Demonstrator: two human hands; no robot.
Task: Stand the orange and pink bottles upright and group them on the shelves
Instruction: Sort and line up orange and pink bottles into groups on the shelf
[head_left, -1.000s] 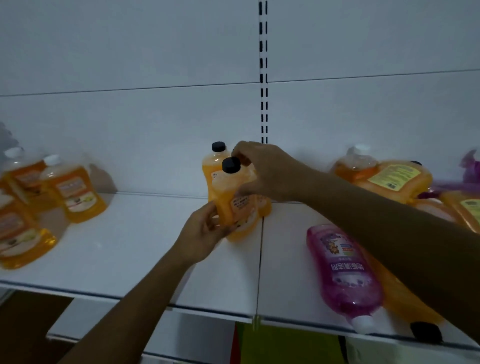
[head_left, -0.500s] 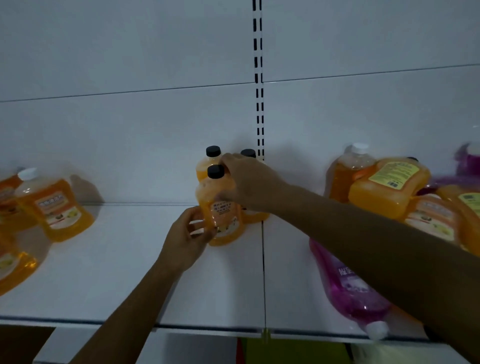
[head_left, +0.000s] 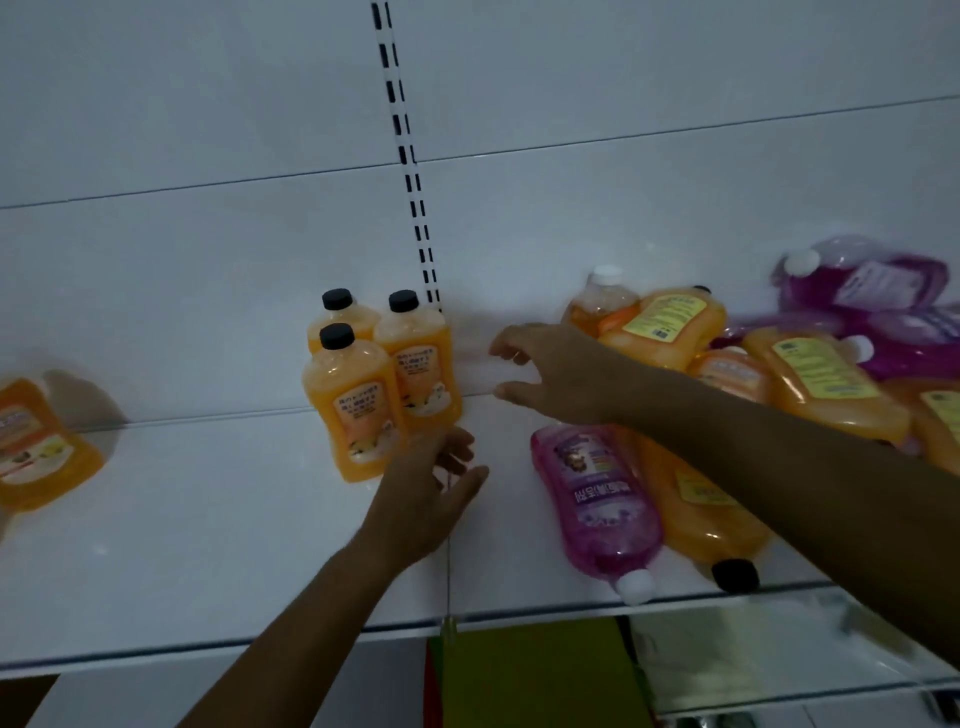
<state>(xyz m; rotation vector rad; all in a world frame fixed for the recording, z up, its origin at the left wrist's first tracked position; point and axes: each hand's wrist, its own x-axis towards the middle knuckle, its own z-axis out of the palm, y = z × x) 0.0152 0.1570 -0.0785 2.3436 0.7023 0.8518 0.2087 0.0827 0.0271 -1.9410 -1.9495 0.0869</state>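
Hands empty beside, seemingly, upright bottles.

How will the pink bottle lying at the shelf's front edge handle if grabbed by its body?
The pink bottle looks nearly full of liquid, so probably heavy for its size. Its glossy clear plastic may be slippery and give slightly under a squeeze. Lying flat against an orange bottle, cap at the shelf edge, it seems likelier to slide off than roll.

Orange bottles, black caps; pink bottle, white cap; white shelf.
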